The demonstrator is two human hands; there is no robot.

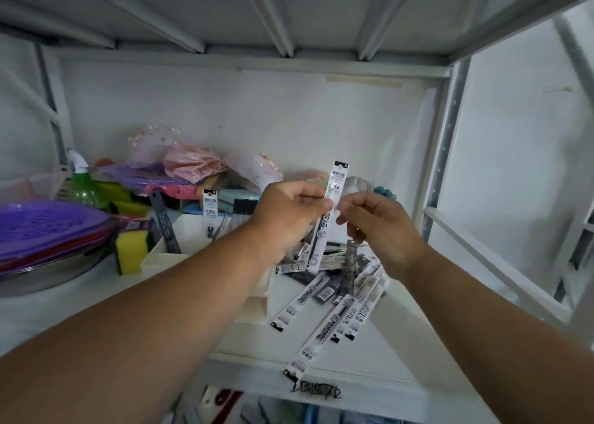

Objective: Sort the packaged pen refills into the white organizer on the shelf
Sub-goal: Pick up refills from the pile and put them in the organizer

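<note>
While reaching in over the white shelf [321, 356], holding one packaged pen refill [334, 195] upright above the loose pile. Left hand [289, 214] pinching the packet's middle between thumb and curled fingers; right hand [376, 224] pinching the same packet just beside it, with a second printed strip [350, 256] seeming to hang below its curled fingers, though hard telling whether actually gripped. Held packet standing nearly vertical, its black header tab pointing up, its lower end dipping toward the heap.

Lying scattered on the shelf below and between both wrists: a pile of refill packets [337, 298], fanned out and overlapping, one long packet [308, 349] sliding toward the shelf's front edge. Sitting just left of the pile, partly hidden behind the left forearm: the white organizer [167, 250], already containing one upright refill packet [210, 211] and a dark strip-shaped item [165, 227] leaning in a compartment.

Crowding the left side of the shelf: stacked purple lids [48, 227] on a metal bowl [54, 272], a yellow sponge [130, 250] touching the organizer's left wall, a green spray bottle [82, 186] behind, and pink bagged goods [189, 163] piled at the back against the wall.
</note>
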